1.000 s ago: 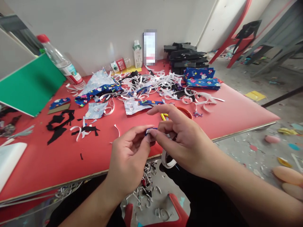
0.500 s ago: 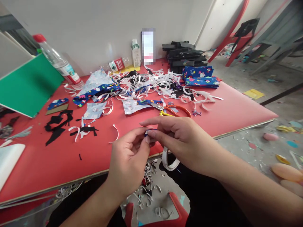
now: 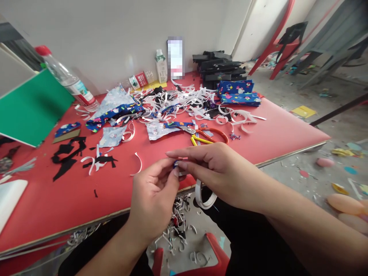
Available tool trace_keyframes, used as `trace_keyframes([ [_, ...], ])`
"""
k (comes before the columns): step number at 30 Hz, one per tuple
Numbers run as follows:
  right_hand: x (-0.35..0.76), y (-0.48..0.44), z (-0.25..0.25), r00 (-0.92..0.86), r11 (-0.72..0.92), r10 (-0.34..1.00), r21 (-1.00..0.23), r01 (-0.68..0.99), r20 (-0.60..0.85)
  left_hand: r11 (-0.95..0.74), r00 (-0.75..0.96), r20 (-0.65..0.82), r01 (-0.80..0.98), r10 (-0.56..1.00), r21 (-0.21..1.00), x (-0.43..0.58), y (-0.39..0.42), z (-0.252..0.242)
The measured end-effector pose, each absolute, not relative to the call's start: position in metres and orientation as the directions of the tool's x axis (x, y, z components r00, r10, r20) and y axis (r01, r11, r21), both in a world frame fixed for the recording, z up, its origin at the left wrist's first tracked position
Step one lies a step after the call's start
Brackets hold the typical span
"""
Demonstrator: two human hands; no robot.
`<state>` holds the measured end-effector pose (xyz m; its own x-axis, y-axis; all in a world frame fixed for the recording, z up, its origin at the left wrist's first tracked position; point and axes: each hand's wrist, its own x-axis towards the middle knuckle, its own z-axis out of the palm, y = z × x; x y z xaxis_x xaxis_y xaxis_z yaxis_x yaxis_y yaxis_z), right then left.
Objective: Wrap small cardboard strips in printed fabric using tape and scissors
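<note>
Just above the front edge of the table, my left hand (image 3: 153,193) and my right hand (image 3: 221,170) meet, thumbs and fingertips pinched together. Between them shows a small piece of blue fabric (image 3: 175,164), mostly hidden by the fingers. A white strip is partly visible beside it. Below my right palm hangs a white loop (image 3: 198,196), which looks like a roll of tape or band; the fingers hide how it is held. Scissors (image 3: 214,134) with red and yellow handles lie just beyond my right hand, on fabric scraps.
White and black strip offcuts (image 3: 186,97) heap across the red table (image 3: 115,199). Folded blue printed fabric (image 3: 240,99) and a black stack (image 3: 220,67) are at the back right. A clear bottle (image 3: 79,90), a carton-like bottle (image 3: 161,67) and a phone (image 3: 176,57) stand behind.
The view has shifted slightly, so the table's contents appear a little further left. Both hands keep nearly the same pinch, with tiny finger movement around the blue fabric.
</note>
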<state>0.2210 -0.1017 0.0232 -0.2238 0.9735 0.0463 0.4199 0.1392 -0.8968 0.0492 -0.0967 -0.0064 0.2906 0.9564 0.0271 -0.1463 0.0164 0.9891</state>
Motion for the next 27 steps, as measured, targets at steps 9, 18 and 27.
trace_keyframes([
  [9,0.223,-0.103,0.019,-0.244,0.142,0.969,-0.894,0.425,0.038,0.018,0.289,0.028,-0.155,0.957,0.988,0.048,-0.096,-0.007],
  [18,0.209,-0.109,0.025,-0.161,0.196,0.980,-0.746,0.637,0.119,-0.032,0.141,0.041,-0.067,0.989,0.997,0.045,-0.092,-0.014],
  [27,0.229,-0.107,0.034,0.021,0.055,0.994,-0.664,0.746,0.105,-0.202,-0.117,0.233,0.233,0.965,0.951,0.024,-0.074,-0.010],
])
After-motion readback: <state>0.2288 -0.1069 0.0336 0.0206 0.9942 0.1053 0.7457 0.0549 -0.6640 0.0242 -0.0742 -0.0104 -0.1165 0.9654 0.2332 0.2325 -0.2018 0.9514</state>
